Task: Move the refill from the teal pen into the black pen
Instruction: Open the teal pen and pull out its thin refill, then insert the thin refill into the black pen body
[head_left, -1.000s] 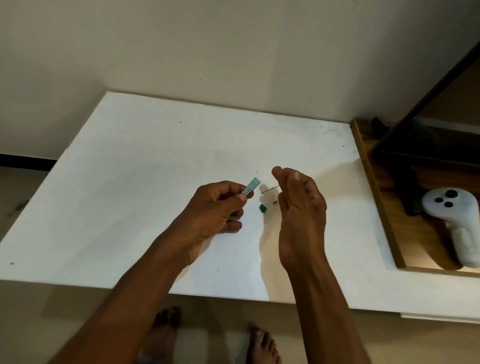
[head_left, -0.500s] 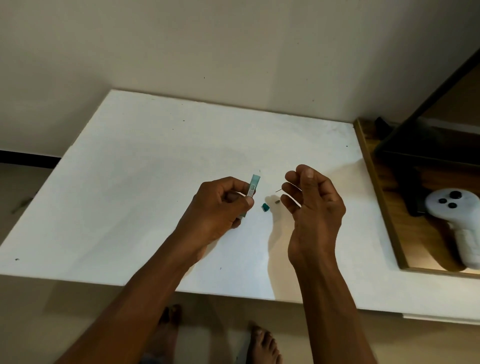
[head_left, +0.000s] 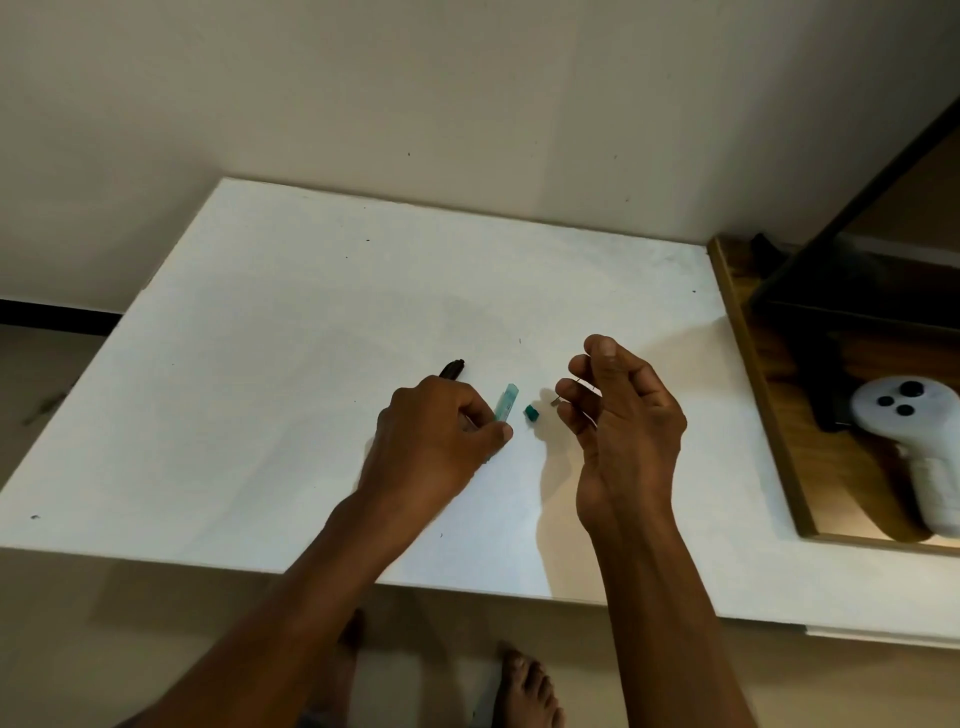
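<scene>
1. Right hand (head_left: 623, 431) pinches the thin wire-like refill (head_left: 586, 385).
2. Left hand (head_left: 436, 441), curled, thumb touching the translucent teal pen barrel (head_left: 506, 402); grip unclear.
3. Slim black pen (head_left: 452, 369) pokes out beyond left knuckles.

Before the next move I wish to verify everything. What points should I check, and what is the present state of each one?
1. Refill out of the teal pen: ok, the right hand pinches it above the table.
2. Teal barrel released: cannot tell; the left hand has its thumb at the barrel's near end.
3. Black pen within reach: ok, it lies just beyond the left hand.
4. Black pen open and empty: cannot tell, the left hand hides most of it.
5. Small teal piece safe: ok, on the table between the hands.
</scene>
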